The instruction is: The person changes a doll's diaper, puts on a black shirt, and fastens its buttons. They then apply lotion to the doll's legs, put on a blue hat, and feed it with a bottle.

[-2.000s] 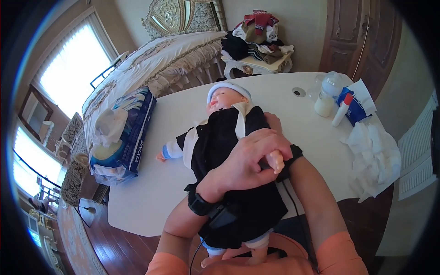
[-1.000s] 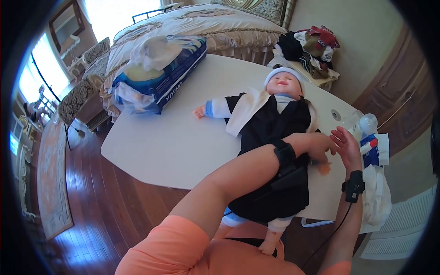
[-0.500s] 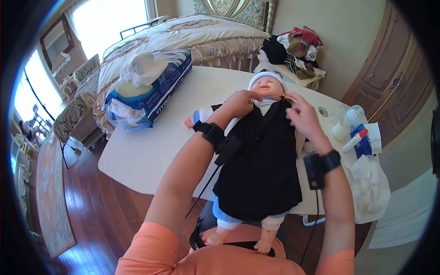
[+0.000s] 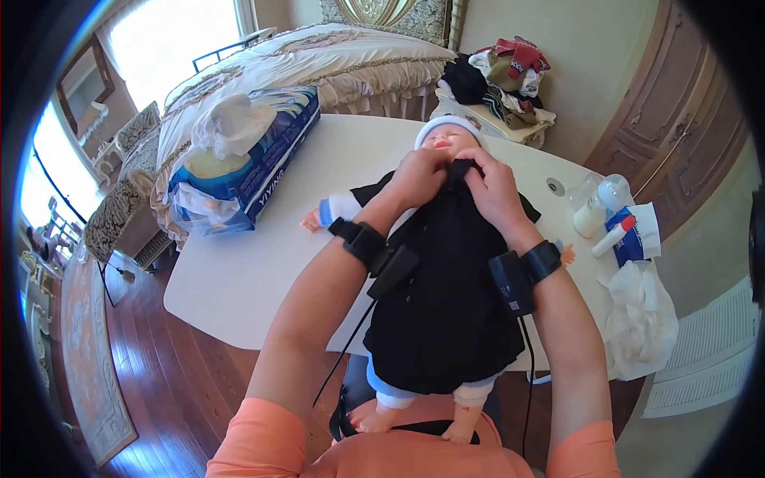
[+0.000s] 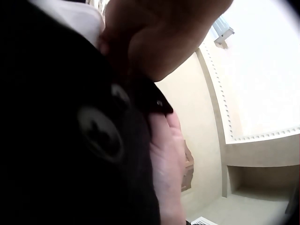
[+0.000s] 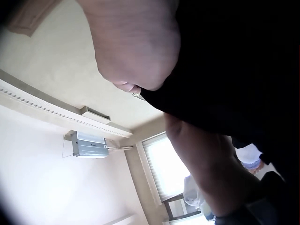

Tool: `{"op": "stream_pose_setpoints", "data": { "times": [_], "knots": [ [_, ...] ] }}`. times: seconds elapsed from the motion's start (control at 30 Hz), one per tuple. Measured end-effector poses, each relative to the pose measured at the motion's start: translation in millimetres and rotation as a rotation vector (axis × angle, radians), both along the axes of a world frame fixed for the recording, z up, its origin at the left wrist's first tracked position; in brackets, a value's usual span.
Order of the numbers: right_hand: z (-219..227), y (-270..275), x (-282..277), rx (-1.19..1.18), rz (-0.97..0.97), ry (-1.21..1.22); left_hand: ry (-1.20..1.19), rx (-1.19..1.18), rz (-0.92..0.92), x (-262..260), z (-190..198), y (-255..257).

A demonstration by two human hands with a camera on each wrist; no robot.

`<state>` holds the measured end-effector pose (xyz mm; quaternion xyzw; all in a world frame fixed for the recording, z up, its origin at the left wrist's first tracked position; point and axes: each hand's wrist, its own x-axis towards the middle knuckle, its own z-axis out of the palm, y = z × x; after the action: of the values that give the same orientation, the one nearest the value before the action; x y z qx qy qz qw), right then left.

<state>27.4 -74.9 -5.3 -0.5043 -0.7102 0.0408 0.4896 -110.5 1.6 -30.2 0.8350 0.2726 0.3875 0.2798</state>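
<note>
A baby doll [image 4: 451, 137] in a white headband lies face up on the white table, its feet against the person's lap. Black clothing [image 4: 446, 295] covers its body. At the doll's neck the left hand [image 4: 417, 177] and the right hand [image 4: 496, 191] pinch the collar edges of the black cloth, close together. In the left wrist view a button [image 5: 100, 133] shows on the dark cloth, beside the left hand [image 5: 159, 42]. The right wrist view has the right hand [image 6: 136, 47] gripping the cloth edge; its fingertips are mostly hidden.
On the white table [image 4: 239, 279], a diaper pack [image 4: 247, 159] lies at the left. A baby bottle [image 4: 590, 215], a red-capped tube [image 4: 613, 236], a blue packet [image 4: 629, 247] and crumpled white material [image 4: 637, 319] are at the right. Behind are a bed [image 4: 319, 64] and piled clothes [image 4: 510, 76].
Both hands have moved from the doll's right-side arm in the picture up to its neck, where they now hold the collar. The black cloth has been drawn across its front.
</note>
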Motion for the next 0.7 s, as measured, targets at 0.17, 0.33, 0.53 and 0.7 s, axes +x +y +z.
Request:
{"op": "stream_pose_setpoints", "data": {
  "times": [0.17, 0.33, 0.53, 0.7],
  "knots": [
    [-7, 2, -1, -0.046, 0.027, -0.044, 0.025, -0.123, 0.068, 18, -5, 6],
    [-10, -9, -8, -0.073, 0.041, 0.068, -0.080, -0.207, 0.048, 10, -10, -6],
    [-21, -20, -3, -0.143, 0.050, 0.007, -0.277, -0.481, -0.204, -51, 0, -77],
    [-18, -53, -11, -0.029, 0.069, -0.178, -0.195, -0.506, -0.043, -105, -26, -144]
  ]
}}
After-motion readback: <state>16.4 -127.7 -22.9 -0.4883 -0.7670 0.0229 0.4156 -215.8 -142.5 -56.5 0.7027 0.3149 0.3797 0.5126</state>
